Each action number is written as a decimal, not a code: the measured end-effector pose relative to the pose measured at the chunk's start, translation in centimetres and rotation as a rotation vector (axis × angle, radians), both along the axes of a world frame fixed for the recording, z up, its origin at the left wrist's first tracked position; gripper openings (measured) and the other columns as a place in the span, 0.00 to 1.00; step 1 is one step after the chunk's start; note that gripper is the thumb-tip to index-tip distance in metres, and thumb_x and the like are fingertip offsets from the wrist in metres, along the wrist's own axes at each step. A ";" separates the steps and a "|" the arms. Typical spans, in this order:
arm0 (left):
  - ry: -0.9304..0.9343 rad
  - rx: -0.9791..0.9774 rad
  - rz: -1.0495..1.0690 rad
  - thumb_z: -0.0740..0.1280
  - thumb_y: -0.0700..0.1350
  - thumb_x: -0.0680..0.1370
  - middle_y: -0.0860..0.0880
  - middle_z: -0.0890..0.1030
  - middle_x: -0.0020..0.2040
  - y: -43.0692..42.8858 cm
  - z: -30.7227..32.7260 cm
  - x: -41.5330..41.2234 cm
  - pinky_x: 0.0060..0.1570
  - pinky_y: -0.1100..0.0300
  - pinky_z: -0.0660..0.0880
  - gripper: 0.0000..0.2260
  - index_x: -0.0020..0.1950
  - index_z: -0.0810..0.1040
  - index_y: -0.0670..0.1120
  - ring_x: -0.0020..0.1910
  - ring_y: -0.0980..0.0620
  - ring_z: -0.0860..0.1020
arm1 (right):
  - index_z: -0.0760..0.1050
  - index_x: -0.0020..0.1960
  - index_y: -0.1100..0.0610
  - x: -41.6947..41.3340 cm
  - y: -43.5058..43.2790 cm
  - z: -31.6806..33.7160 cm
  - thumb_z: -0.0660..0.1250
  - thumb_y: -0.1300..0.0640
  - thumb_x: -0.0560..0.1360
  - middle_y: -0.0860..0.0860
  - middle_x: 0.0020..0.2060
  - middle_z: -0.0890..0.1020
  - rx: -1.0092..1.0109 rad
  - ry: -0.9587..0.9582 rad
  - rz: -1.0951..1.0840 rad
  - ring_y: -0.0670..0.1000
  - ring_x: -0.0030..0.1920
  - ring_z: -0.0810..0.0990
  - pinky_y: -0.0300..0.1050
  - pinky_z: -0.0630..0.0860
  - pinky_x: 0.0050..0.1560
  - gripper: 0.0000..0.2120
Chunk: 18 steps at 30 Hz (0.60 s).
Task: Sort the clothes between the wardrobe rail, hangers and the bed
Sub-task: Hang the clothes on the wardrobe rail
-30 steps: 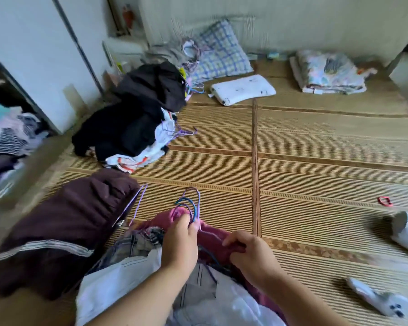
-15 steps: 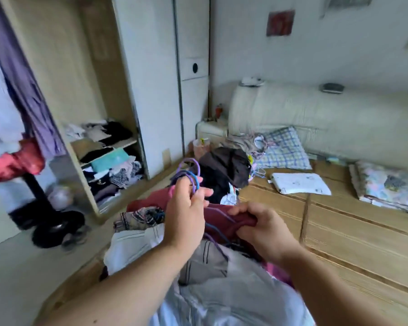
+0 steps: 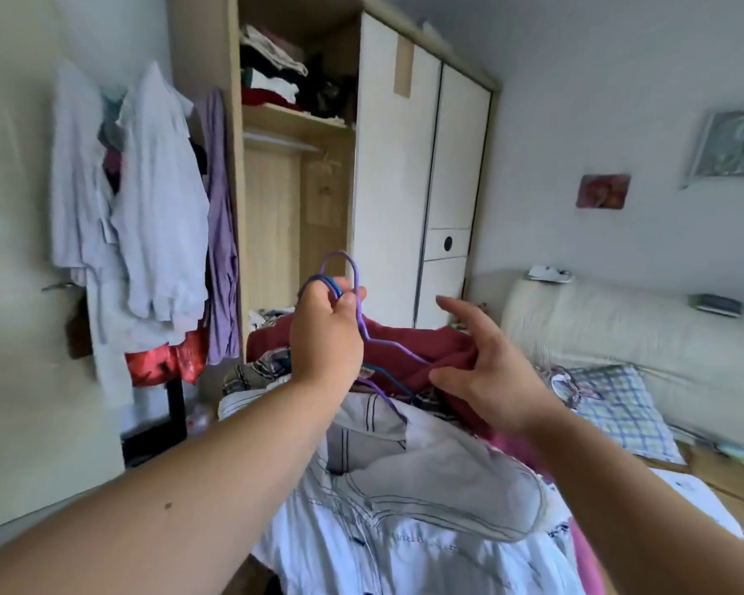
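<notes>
Right hand now splayed (looped wire hangers in left hand)

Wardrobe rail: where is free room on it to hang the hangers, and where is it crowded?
Room for the hangers: the wardrobe rail looks bare between the wardrobe's left wall and the white door, except one pale thing near the door end, unclear. Crowded: the shelf above, packed with folded clothes, and the hanging shirts left of the wardrobe.
</notes>
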<state>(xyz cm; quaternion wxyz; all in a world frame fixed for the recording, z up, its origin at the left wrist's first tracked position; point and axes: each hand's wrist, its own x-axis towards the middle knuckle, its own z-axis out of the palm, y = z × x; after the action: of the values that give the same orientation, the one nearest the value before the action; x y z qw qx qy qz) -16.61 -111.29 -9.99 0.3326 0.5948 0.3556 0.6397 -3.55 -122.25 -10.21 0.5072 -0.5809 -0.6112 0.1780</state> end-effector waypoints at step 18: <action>-0.054 0.055 -0.304 0.57 0.33 0.79 0.52 0.80 0.39 24.0 8.0 -19.6 0.44 0.65 0.75 0.13 0.43 0.73 0.49 0.39 0.55 0.80 | 0.64 0.67 0.31 -16.8 22.5 4.7 0.67 0.44 0.73 0.39 0.56 0.78 -0.341 -0.608 -0.112 0.43 0.55 0.77 0.38 0.72 0.59 0.25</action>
<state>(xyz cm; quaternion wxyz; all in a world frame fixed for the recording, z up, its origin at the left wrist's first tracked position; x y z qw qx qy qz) -36.23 -87.34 -1.99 0.4187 0.6332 0.2346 0.6072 -20.34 -99.70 -5.50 0.2066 -0.7164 -0.6628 0.0684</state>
